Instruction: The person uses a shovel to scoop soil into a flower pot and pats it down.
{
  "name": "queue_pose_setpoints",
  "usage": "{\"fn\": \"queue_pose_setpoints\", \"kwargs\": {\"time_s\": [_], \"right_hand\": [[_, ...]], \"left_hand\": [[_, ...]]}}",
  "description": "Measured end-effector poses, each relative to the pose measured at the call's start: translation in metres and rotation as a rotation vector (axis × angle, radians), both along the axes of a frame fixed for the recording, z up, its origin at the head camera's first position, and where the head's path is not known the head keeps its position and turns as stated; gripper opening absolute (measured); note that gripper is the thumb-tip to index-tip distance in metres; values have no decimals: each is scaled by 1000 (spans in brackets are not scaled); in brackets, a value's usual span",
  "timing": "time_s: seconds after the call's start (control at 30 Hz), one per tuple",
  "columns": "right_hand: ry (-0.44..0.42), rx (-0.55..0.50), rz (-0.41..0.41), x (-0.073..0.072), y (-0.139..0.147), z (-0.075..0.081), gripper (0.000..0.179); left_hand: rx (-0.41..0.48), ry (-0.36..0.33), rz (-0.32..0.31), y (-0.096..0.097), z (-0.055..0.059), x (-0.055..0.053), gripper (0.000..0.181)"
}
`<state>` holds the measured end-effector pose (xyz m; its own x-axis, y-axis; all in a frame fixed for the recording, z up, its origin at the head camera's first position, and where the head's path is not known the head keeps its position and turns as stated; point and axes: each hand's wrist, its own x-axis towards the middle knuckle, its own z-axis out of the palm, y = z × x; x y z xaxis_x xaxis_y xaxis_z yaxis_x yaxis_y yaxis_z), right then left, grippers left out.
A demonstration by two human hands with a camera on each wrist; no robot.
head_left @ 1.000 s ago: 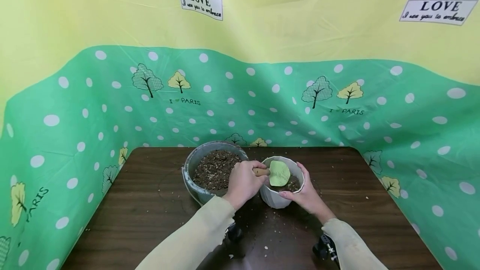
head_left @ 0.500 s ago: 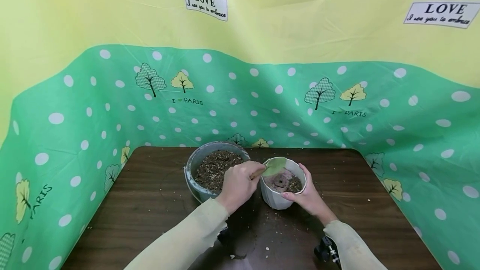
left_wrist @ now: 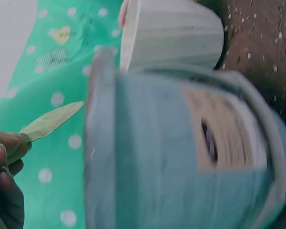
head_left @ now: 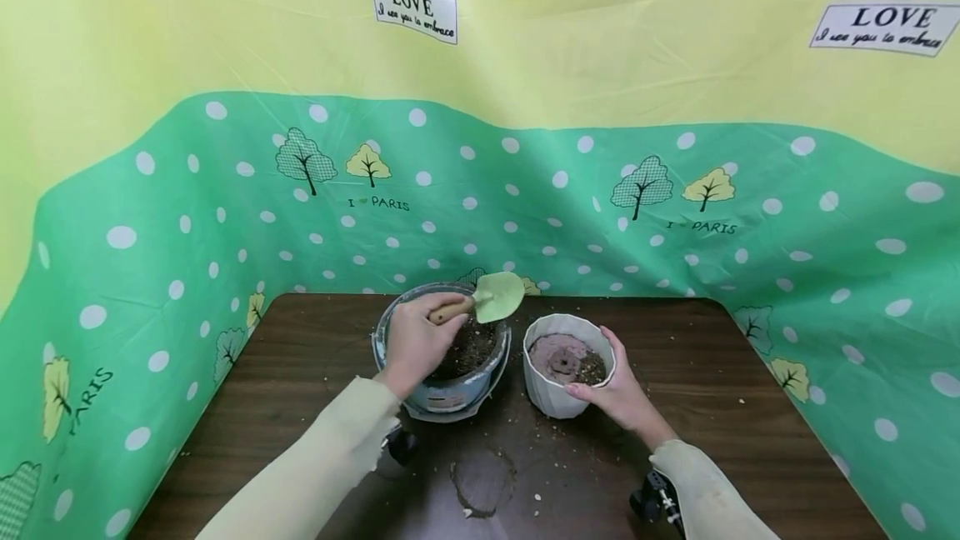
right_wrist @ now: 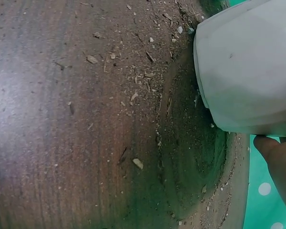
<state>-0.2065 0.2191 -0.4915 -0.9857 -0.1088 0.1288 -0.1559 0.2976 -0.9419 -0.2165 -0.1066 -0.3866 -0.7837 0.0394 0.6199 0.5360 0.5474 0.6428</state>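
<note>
My left hand (head_left: 417,343) grips the wooden handle of a small trowel (head_left: 498,297) with a pale green blade. It holds the trowel above a blue-grey bucket (head_left: 450,400) of dark potting soil. In the left wrist view the blade (left_wrist: 52,120) appears edge-on beyond the bucket's rim (left_wrist: 99,143). To the right stands a white fluted flowerpot (head_left: 553,394), with greyish-pink material and a patch of dark soil (head_left: 591,368) inside. My right hand (head_left: 622,394) holds this pot by its right side, thumb (right_wrist: 271,155) near the rim.
Soil crumbs and pale bits litter the dark wooden table (head_left: 637,473), and a curved dirt trace (head_left: 480,513) marks its front. A green and yellow printed curtain (head_left: 465,190) hangs around the back and sides. Bucket and pot stand close together.
My left hand has lifted the trowel out of the white pot and carried it left over the bucket. The pot's greyish-pink contents now show. My right hand stays on the pot.
</note>
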Motion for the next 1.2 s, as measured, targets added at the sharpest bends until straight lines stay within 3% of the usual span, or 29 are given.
{"fn": "queue_pose_setpoints", "kwargs": {"time_s": [0.13,0.33,0.43,0.67,0.8,0.97,1.2], "right_hand": [[23,5,2,-4,2,0,114],[9,25,-13,-10,6,1,113],[-7,39,-16,-11,6,2,113],[-4,27,-2,-13,5,1,113],[-20,9,-8,-12,1,8,111],[-41,11,2,-12,-2,11,112],[-49,20,4,-13,-2,12,113]], "left_hand": [[84,-92,28,-30,7,-3,23],[43,-106,73,-68,7,-5,23],[7,-88,79,-83,6,-4,24],[-158,51,104,-106,2,-4,30],[-235,58,111,-108,-1,-4,28],[-234,-35,138,-104,-2,-3,23],[-96,-326,148,-98,-2,3,21]]}}
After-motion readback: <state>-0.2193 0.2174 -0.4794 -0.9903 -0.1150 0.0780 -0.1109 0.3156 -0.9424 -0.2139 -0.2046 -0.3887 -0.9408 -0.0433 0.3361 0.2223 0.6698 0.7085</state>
